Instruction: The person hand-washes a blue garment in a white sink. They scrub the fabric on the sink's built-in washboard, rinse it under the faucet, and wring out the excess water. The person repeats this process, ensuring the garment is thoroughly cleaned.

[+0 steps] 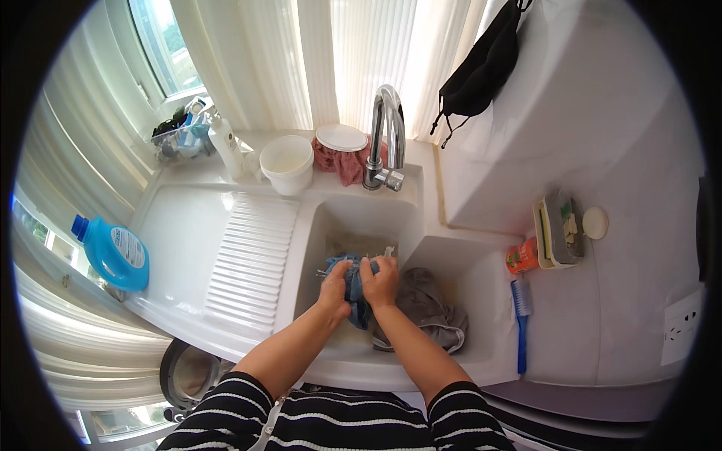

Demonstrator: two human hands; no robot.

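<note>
Both my hands are over the white sink basin, closed on a bunched wet blue cloth. My left hand grips its left side, and my right hand grips it close by on the right. Part of the cloth hangs down between and below the hands toward shallow cloudy water. What kind of garment it is, I cannot tell. A crumpled grey-brown garment lies in the right part of the sink, just right of my right wrist. Behind the basin stands a chrome faucet.
A ribbed washboard adjoins the basin's left side. A blue detergent bottle stands far left. Along the back are a white pump bottle, a white tub and a red cloth. A blue brush and soap holder are right.
</note>
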